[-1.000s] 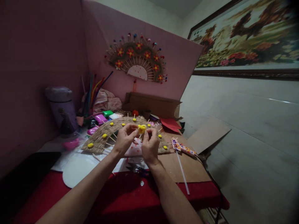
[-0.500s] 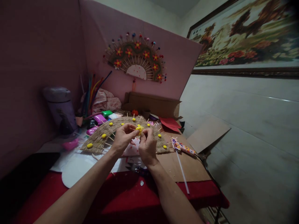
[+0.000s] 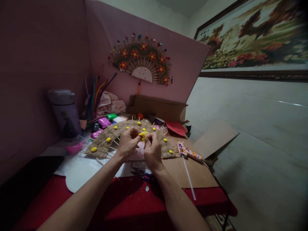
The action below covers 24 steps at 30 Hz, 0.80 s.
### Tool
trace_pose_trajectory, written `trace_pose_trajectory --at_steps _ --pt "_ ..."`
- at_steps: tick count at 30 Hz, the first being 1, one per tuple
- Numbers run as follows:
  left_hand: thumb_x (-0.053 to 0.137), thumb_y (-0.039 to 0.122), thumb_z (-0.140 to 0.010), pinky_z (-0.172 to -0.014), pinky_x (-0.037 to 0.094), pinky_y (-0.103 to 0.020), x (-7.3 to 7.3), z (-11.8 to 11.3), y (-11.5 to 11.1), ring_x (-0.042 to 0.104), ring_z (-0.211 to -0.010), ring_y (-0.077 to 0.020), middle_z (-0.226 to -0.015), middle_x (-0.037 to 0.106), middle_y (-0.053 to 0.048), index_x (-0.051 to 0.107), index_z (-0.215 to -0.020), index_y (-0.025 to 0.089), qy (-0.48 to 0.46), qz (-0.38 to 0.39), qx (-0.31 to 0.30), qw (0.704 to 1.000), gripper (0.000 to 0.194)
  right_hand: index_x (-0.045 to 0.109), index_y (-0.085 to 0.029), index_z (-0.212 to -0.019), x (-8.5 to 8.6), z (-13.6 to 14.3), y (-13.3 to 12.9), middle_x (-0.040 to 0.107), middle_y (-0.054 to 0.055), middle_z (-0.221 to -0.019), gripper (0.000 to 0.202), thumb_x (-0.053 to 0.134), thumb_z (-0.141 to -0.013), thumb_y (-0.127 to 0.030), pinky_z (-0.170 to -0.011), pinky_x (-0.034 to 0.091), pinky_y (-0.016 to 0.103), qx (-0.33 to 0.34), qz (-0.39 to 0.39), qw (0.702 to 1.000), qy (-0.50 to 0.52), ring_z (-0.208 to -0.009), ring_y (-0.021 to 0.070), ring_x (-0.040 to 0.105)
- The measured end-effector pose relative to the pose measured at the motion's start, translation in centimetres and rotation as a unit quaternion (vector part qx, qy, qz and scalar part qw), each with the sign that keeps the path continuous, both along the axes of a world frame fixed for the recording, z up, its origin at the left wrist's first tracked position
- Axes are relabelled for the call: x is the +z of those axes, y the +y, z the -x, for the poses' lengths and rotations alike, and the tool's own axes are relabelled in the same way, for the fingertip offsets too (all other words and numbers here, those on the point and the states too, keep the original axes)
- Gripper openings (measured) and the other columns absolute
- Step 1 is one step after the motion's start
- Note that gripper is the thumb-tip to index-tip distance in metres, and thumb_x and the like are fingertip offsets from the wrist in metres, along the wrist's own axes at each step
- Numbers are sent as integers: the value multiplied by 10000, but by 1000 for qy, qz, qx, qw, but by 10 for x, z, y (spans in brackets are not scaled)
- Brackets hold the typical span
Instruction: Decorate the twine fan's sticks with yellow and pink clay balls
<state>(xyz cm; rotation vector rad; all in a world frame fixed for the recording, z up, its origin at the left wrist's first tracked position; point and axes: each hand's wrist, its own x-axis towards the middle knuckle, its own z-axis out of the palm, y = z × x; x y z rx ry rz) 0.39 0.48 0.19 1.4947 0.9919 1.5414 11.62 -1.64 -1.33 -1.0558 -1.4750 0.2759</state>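
A small lump of yellow clay (image 3: 143,136) is pinched between the fingertips of both my hands. My left hand (image 3: 128,143) grips its left side and my right hand (image 3: 153,150) its right side. Just beyond and beneath them lies a twine-covered, fan-shaped arch (image 3: 101,144) with sticks poking out along its edge. Several yellow ovals dot the twine. Part of the arch and its white, red-dotted centre (image 3: 136,153) is hidden behind my hands.
Scissors (image 3: 141,174) lie below my hands on the red cloth (image 3: 115,205). A flowered glue gun (image 3: 190,153) rests on cardboard at the right. Clay packets (image 3: 104,122) and a purple tumbler (image 3: 64,112) stand left. A finished fan (image 3: 141,61) hangs behind.
The whole view has shifted slightly, so the objects appear a little further right. My fingers have moved slightly around the yellow clay, which both hands still hold.
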Motion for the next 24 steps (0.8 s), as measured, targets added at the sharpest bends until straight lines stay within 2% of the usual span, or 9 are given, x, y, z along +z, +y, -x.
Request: trace_pose_trajectory --at_steps 2,4,10,16,18,22,24 --pt "699 335 -625 -428 479 -226 5 -1 -3 523 -525 -105 -611 547 30 535 -736 163 -29 31 -73 996 262 449 -204 -795 1 -2 3 520 -21 -664 49 445 -840 -223 -558 373 253 -20 18 999 35 -582 139 503" --pt "718 376 -619 -430 490 -236 8 -2 -5 545 -549 -119 -632 577 14 552 -792 156 -36 53 -101 993 325 447 -204 -797 1 -4 5 516 -21 -659 45 445 -836 -224 -548 363 253 -37 24 998 47 -571 139 496" --pt "673 433 -696 -413 432 -185 4 -2 -3 512 -521 -91 -630 584 3 571 -767 148 -3 19 -42 999 310 443 -207 -794 5 -2 -1 543 -4 -700 46 441 -837 -191 -593 379 263 -29 -24 999 -19 -637 149 526" --pt "718 418 -616 -366 407 -193 6 -1 -3 468 -473 -88 -572 520 34 517 -690 163 -18 61 -39 997 333 426 -210 -806 2 -2 -4 508 -12 -705 63 415 -845 -161 -590 368 260 -12 -52 996 -67 -621 143 502" --pt "691 395 -637 -367 392 -191 4 -1 -3 453 -468 -87 -548 488 42 490 -649 172 1 45 -6 999 300 421 -210 -812 0 0 -4 497 -8 -719 80 402 -832 -135 -601 372 260 -2 -63 994 -85 -639 144 499" --pt "642 290 -672 -429 365 -172 -1 0 -1 418 -496 -73 -529 444 45 455 -565 177 88 -44 110 989 243 414 -214 -799 -4 5 -6 483 -7 -718 101 391 -809 -115 -594 372 258 14 -76 991 -108 -638 142 489" --pt "635 278 -679 -434 372 -173 -3 0 0 420 -497 -74 -535 435 50 448 -570 180 90 -50 106 989 237 420 -212 -801 -3 6 -7 492 -7 -717 91 396 -810 -125 -587 375 256 16 -72 993 -93 -636 141 491"
